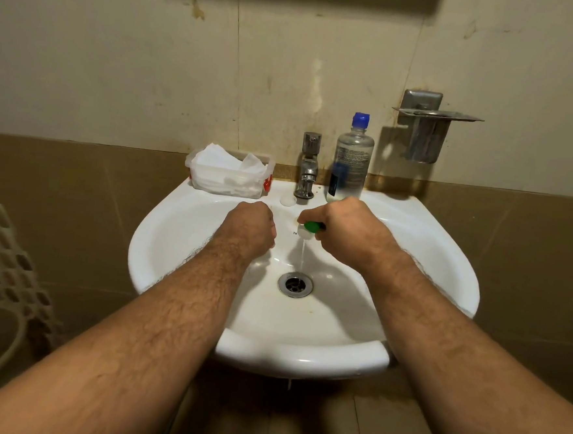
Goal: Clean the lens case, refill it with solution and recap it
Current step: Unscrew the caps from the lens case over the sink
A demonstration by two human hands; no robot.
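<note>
My right hand [348, 228] grips the lens case [308, 228], a white case with a green cap showing, tipped over the white sink [181, 243]. A thin stream of liquid falls from the case toward the metal drain [295, 284]. My left hand [248, 229] is a closed fist over the basin, a little left of the case; whether it holds anything is hidden. A white cap [288, 200] lies on the sink ledge beside the tap. The clear solution bottle [350, 160] with a blue cap stands upright behind my right hand.
A chrome tap [308, 166] rises at the back middle of the sink. A clear tub of white tissues [228, 174] sits on the ledge at the left. A metal soap holder [427, 125] hangs on the wall at right. A plastic lattice basket [1, 247] stands at far left.
</note>
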